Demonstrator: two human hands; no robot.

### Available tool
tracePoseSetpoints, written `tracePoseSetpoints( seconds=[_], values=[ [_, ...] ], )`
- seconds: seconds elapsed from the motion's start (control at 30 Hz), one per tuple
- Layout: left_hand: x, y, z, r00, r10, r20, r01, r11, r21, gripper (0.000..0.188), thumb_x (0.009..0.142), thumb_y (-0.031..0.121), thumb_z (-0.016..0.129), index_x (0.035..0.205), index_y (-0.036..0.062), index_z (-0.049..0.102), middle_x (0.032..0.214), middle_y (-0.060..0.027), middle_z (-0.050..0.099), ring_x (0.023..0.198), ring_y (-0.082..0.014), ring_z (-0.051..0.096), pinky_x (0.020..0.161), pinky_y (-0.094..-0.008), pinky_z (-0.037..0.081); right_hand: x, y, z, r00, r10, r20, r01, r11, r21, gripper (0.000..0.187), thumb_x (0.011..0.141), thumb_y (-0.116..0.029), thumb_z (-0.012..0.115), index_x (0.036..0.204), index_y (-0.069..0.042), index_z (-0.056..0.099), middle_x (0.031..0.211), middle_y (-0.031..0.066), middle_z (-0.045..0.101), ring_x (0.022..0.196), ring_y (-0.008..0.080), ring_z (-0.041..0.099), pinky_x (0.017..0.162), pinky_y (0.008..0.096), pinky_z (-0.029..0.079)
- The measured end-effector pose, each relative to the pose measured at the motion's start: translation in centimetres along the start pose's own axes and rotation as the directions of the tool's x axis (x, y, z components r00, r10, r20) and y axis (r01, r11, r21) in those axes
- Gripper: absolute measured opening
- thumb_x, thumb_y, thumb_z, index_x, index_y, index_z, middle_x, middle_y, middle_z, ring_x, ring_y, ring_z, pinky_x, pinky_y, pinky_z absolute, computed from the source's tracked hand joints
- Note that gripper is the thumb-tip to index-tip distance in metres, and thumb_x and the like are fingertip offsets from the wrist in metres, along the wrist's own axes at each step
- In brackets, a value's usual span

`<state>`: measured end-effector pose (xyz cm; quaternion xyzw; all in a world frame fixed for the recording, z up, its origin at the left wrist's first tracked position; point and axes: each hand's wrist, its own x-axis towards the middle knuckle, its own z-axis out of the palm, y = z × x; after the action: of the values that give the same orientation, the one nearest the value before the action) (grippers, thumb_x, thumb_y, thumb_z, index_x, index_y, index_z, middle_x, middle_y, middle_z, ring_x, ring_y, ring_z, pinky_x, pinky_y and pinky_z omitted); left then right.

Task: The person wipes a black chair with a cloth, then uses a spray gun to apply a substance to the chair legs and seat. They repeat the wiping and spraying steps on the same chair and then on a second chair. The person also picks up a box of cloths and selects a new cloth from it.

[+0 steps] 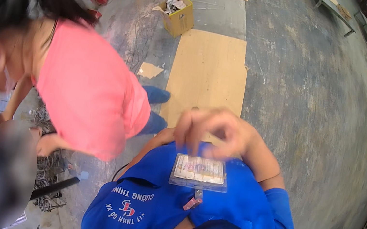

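Observation:
My right hand (pixel 215 131) is raised in front of my chest, its fingers curled and smeared by motion. Whether anything is in it does not show. Just below it a badge in a clear sleeve (pixel 200 171) lies against my blue shirt (pixel 245 209), held by a small clip (pixel 194 200). My left hand (pixel 166 134) is low at the front of my body, its fingers hidden behind the right hand and the shirt.
Close on my left a co-worker in a pink shirt (pixel 90 88) bends over a blurred grey oval shape (pixel 5 176). Ahead, flat cardboard (pixel 208 70) covers part of the concrete floor (pixel 304 96). A yellow carton (pixel 180 21) with scraps stands beside it. Benches (pixel 336 14) line the right.

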<state>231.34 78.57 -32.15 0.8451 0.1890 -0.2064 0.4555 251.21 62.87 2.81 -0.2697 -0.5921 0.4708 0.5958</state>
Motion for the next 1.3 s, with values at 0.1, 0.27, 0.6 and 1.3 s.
tracePoseSetpoints(
  seconds=[0.1,0.27,0.6,1.3],
  values=[
    [7.4,2.7,-5.8,0.985,0.149,0.091,-0.146,0.989,-0.037,0.043,0.083,0.028,0.06,0.117,0.0021,0.057,0.105,-0.0213,0.064,0.096,-0.0363,0.062,0.083,-0.042,0.049,4.5,-5.6,-3.2,0.975,-0.104,0.198,0.062,0.977,0.206,0.016,0.079,-0.012,0.067,0.085,0.003,0.066,0.1,0.0177,0.059,0.082,0.0238,0.06,0.078,0.0309,0.046],
    [22.9,7.0,-14.2,0.96,0.074,-0.27,-0.049,0.994,0.099,0.039,0.084,0.027,0.058,0.116,0.0052,0.058,0.099,-0.0201,0.066,0.094,-0.0362,0.063,0.083,-0.0429,0.049,8.2,-6.4,-12.1,0.937,-0.349,-0.026,0.344,0.906,0.246,0.015,0.07,0.0,0.062,0.085,0.002,0.063,0.097,0.0151,0.058,0.081,0.0226,0.059,0.072,0.0321,0.047],
    [36.2,0.7,-18.5,0.97,-0.133,-0.204,0.169,0.972,0.165,0.035,0.086,0.031,0.057,0.107,0.0037,0.061,0.101,-0.0234,0.063,0.096,-0.04,0.06,0.083,-0.046,0.048,9.3,-2.5,-39.5,0.919,-0.185,0.349,-0.011,0.872,0.49,0.032,0.078,-0.023,0.074,0.098,0.002,0.066,0.105,0.0206,0.06,0.088,0.0263,0.061,0.08,0.0361,0.048],
    [56.6,1.0,-31.8,0.923,-0.286,0.257,0.229,0.945,0.232,0.039,0.087,0.033,0.054,0.116,0.0073,0.059,0.11,-0.0204,0.062,0.103,-0.0366,0.059,0.088,-0.0442,0.047,9.9,27.7,-75.6,0.07,0.676,-0.734,-0.581,0.626,0.521,0.012,0.091,-0.018,0.056,0.1,-0.01,0.059,0.091,0.001,0.06,0.073,0.0091,0.056,0.068,0.0257,0.049]
  ],
)
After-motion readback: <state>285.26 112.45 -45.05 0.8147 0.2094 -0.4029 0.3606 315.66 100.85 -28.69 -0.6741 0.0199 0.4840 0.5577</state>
